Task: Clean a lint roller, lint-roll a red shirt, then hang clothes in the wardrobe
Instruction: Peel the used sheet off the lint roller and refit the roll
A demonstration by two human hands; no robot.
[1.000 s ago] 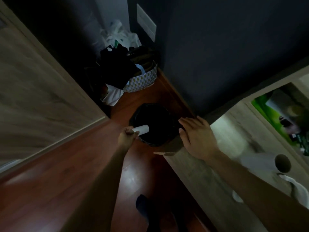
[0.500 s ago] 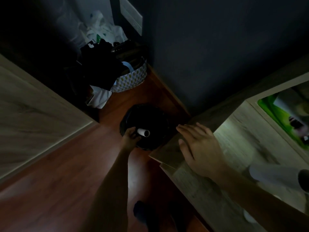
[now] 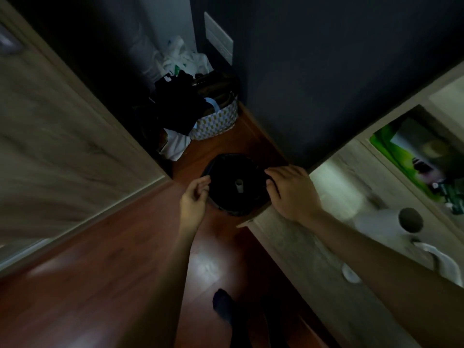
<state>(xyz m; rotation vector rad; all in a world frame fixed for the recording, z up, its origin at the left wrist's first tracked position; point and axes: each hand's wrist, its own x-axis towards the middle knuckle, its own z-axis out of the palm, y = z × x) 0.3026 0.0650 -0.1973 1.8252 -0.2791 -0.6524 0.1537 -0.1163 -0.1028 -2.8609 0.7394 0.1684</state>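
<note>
— How are the hands held?
— The left hand [image 3: 194, 200] is held slack, nothing gripped; the right hand [image 3: 291, 192] is laid flat on the cabinet top [image 3: 288, 247].
— And the small white roll [image 3: 239, 186]?
— It is seen inside the black bin [image 3: 234, 212], which should not be knocked on withdrawal.

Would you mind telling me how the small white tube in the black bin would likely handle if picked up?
The white tube in the black bin looks hollow at its open end, so it is probably light and easily crushed. Being round, it would likely roll on a flat surface.
</note>
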